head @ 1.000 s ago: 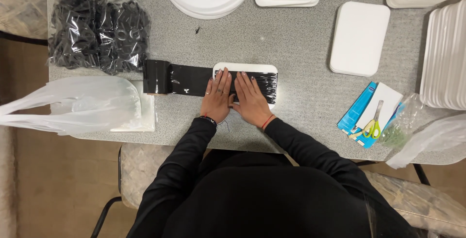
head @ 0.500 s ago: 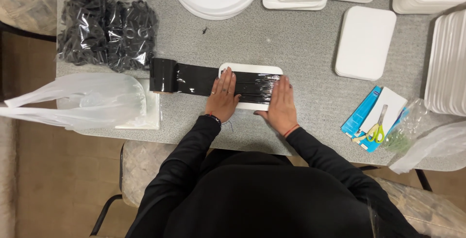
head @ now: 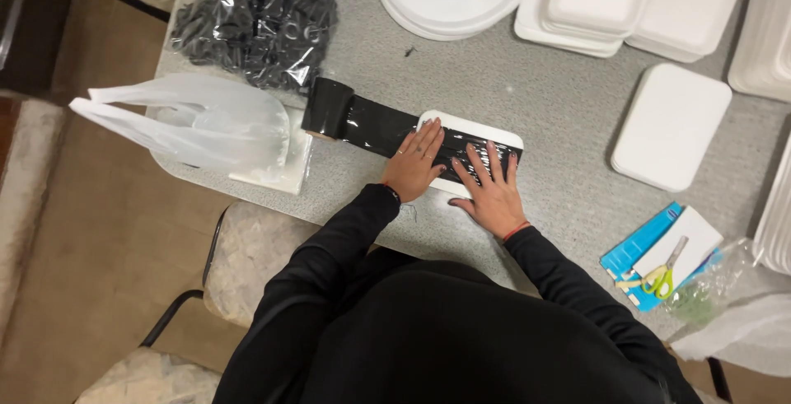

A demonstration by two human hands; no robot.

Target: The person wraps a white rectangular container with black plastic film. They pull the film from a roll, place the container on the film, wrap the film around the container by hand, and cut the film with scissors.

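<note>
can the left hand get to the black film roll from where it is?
Probably yes. The left hand lies flat on the wrapped white tray, and the black film roll stands just beyond it, with only the stretched film between them.

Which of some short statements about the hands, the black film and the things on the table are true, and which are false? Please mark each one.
1. Both hands lie flat on the white tray. True: left hand, right hand.
2. The black film roll lies to the right of the tray. False: it lies to its left.
3. Scissors with green handles lie on a blue and white card. True.
4. The right hand holds the scissors. False: the scissors lie apart, untouched.
5. The bag of black pieces sits on the chair. False: it rests on the table.
</note>
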